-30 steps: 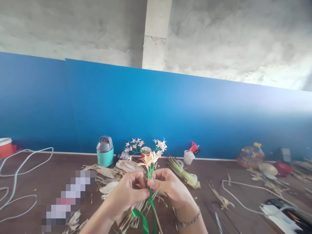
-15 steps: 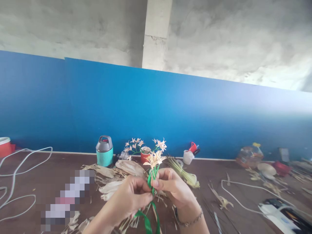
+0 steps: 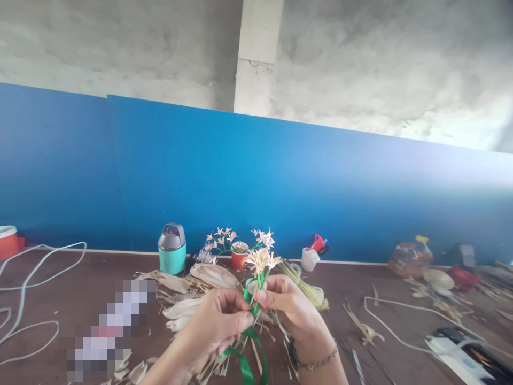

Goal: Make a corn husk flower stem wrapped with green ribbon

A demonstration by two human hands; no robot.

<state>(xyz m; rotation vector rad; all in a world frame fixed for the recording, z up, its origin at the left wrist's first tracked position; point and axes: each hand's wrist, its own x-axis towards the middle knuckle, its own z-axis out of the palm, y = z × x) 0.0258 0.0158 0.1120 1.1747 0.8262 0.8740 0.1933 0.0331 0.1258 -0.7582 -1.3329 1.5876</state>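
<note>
- right hand (image 3: pixel 294 303): curled, thumb and fingertip pinching thin green stems (image 3: pixel 260 280)
- left hand (image 3: pixel 218 322): nearly closed, pinching at stems just below; smooth green ribbon (image 3: pixel 245 369) hangs under it, curling
- flowers (image 3: pixel 262 260): pale, papery, pointed petals, upright above brown table (image 3: pixel 120 262), before red cup (image 3: pixel 239 261)
- dry wrinkled husks (image 3: pixel 214 274) beyond left hand

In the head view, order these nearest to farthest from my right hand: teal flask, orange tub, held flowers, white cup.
From your right hand:
1. Held flowers, stems in its grasp.
2. White cup, beyond it, slightly right.
3. Teal flask, back and left.
4. Orange tub, far left edge.
</note>
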